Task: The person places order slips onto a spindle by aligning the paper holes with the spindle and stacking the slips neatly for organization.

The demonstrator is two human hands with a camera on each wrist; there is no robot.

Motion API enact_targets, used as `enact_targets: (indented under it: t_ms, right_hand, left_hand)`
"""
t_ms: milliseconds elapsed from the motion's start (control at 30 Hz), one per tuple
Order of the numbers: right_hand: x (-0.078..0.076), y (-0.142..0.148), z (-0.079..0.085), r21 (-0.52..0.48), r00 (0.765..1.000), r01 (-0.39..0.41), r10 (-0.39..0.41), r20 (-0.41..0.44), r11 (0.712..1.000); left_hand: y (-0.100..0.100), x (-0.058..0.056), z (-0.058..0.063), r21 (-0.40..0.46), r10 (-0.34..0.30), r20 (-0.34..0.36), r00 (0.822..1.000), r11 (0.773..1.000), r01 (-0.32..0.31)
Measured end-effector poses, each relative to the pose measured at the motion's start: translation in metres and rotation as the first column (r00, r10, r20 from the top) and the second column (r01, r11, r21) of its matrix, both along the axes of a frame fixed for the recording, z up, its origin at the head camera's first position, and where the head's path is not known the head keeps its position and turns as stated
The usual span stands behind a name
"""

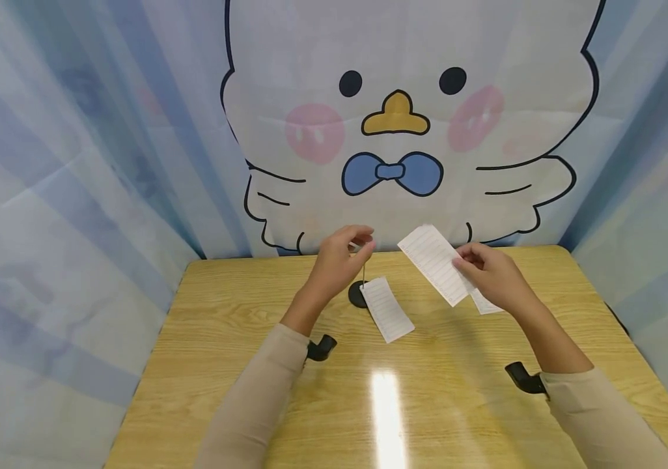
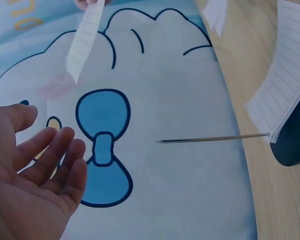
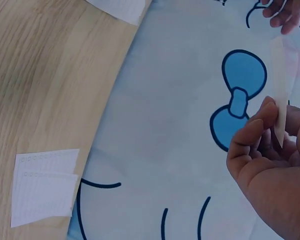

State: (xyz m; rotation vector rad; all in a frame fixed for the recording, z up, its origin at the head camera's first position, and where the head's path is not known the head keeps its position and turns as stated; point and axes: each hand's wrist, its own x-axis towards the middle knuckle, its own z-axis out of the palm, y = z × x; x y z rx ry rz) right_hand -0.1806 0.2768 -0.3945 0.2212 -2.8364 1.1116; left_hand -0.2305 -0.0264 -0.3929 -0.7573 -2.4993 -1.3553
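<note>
Holding nothing in the loosely curled left hand [image 1: 340, 262]. Pinching in the right hand [image 1: 493, 273], right of the head frame's centre, a paper slip [image 1: 432, 262] sloped lengthwise from upper left to lower right, rightward of the thin spike [image 2: 215, 138] (nearer the left hand).

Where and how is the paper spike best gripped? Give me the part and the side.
Probably by the rim of its round black base, coming from the person's left: that side is bare, while a lined sheet covers part of the right. Keep off the thin upright rod, which tapers to a point.
</note>
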Motion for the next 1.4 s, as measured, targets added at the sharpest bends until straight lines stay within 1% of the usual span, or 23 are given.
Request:
enact_targets:
  t_ms: [100, 233, 333, 467, 567, 767, 1000, 1167, 1300, 1400]
  right_hand:
    - [-0.001, -0.004, 0.004, -0.012, 1.0, -0.02, 0.021, 0.015, 1.0]
    - [-0.005, -0.009, 0.009, -0.029, 0.998, -0.047, 0.048, 0.03, 0.999]
    - [-0.008, -0.014, 0.011, -0.045, 0.997, -0.069, 0.071, 0.039, 0.997]
    - [-0.01, -0.019, 0.014, -0.064, 0.994, -0.091, 0.094, 0.047, 0.994]
    - [-0.01, -0.022, 0.014, -0.069, 0.994, -0.098, 0.101, 0.045, 0.993]
    - [-0.011, -0.028, 0.013, -0.112, 0.99, -0.112, 0.12, 0.068, 0.987]
    - [-0.014, -0.036, 0.004, -0.15, 0.986, -0.097, 0.116, 0.123, 0.984]
    - [-0.016, -0.04, -0.005, -0.188, 0.982, -0.086, 0.116, 0.15, 0.978]
    - [-0.016, -0.042, -0.013, -0.181, 0.976, -0.091, 0.124, 0.181, 0.979]
    - [-0.016, -0.041, -0.019, -0.173, 0.973, -0.095, 0.128, 0.192, 0.98]
  left_hand:
    - [0.005, -0.002, 0.005, 0.014, -0.016, 0.023, 1.0, 1.0, 0.016]
    - [0.011, -0.004, 0.009, 0.04, -0.031, 0.094, 0.995, 0.999, 0.027]
    - [0.014, -0.006, 0.01, 0.066, -0.033, 0.144, 0.989, 0.998, 0.023]
    - [0.016, -0.007, 0.009, 0.101, -0.04, 0.188, 0.981, 0.995, 0.021]
    - [0.016, -0.007, 0.007, 0.121, -0.042, 0.203, 0.978, 0.993, 0.017]
    - [0.014, -0.008, 0.004, 0.151, -0.031, 0.203, 0.979, 0.988, 0.0]
    - [0.01, -0.012, 0.001, 0.158, -0.023, 0.222, 0.975, 0.987, -0.013]
    - [0.007, -0.015, -0.002, 0.194, -0.031, 0.249, 0.968, 0.981, -0.018]
    - [0.005, -0.018, -0.005, 0.217, -0.031, 0.283, 0.959, 0.976, -0.033]
    - [0.003, -0.021, -0.009, 0.214, -0.021, 0.303, 0.953, 0.976, -0.046]
